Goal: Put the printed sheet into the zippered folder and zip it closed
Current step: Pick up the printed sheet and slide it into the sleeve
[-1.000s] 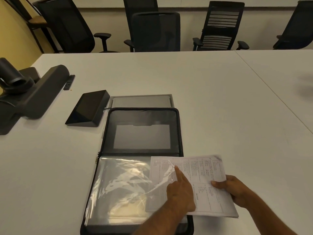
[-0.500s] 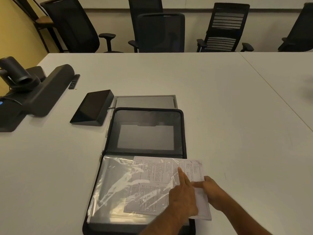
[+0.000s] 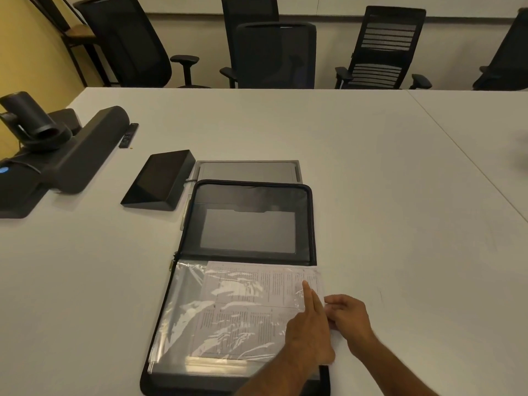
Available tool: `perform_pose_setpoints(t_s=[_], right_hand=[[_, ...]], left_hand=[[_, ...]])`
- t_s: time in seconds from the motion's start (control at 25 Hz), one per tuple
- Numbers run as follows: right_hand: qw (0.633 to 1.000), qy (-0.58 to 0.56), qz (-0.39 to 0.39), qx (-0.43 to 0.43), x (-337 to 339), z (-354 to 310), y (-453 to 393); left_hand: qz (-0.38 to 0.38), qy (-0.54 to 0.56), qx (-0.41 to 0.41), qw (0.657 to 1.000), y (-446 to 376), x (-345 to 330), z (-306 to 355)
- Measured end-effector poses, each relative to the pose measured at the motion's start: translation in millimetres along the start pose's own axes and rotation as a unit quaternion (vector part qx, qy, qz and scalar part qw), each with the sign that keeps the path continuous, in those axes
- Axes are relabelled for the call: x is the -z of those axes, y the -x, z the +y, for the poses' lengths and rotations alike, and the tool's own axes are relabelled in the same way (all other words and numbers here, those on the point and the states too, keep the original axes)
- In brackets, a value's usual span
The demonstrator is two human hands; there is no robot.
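Observation:
The black zippered folder (image 3: pixel 313 218) lies open and flat on the white table, lid half away from me. Its near half holds a stack of clear plastic sleeves (image 3: pixel 183 310). The printed sheet (image 3: pixel 243 304) sits almost wholly inside the top sleeve, with only a narrow strip sticking out past the right edge. My left hand (image 3: pixel 310 330) rests on the sleeve's right side, index finger stretched forward, holding the plastic there. My right hand (image 3: pixel 350 315) is just right of the folder, fingertips pinched on the sheet's protruding edge. A zip pull (image 3: pixel 171 264) shows at the left hinge.
A grey flat lid or tray (image 3: pixel 248 171) lies behind the folder. A black wedge-shaped touch panel (image 3: pixel 160 181) stands at its left. Further left are a long video bar with camera (image 3: pixel 71 155) and a small remote (image 3: pixel 128 135). Office chairs (image 3: pixel 274 52) line the far edge.
The printed sheet slid leftward into the top sleeve, from half out to nearly all in. My right hand followed it left, close to my left hand.

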State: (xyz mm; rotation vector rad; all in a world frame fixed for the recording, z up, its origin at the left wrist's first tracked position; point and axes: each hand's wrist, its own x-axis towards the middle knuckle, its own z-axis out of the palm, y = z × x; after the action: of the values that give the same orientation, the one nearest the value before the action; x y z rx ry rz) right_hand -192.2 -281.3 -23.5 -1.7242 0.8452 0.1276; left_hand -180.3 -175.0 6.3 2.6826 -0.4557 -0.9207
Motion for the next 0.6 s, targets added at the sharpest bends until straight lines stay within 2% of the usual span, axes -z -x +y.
perform_pose_setpoints(t_s=[0.16,0.28,0.44,0.52,0.6], right_hand=[[0.997,0.033,-0.058,0.032,-13,-8,1],[0.992,0.008,-0.123,-0.018,-14,-14,-2],[0.984,-0.014,-0.158,-0.078,-12,-19,-3],[0.985,-0.02,-0.144,-0.096,-14,-22,0],[0.986,-0.019,-0.124,-0.11,-16,-26,3]], left_hand=[[-0.001,0.018,-0.016,1.0,5,2,-5],[0.024,0.051,-0.047,0.997,11,6,-16],[-0.016,0.106,-0.06,0.992,8,21,-33],[0.063,0.175,-0.027,0.982,6,38,-64],[0.208,0.212,0.042,0.954,2,56,-114]])
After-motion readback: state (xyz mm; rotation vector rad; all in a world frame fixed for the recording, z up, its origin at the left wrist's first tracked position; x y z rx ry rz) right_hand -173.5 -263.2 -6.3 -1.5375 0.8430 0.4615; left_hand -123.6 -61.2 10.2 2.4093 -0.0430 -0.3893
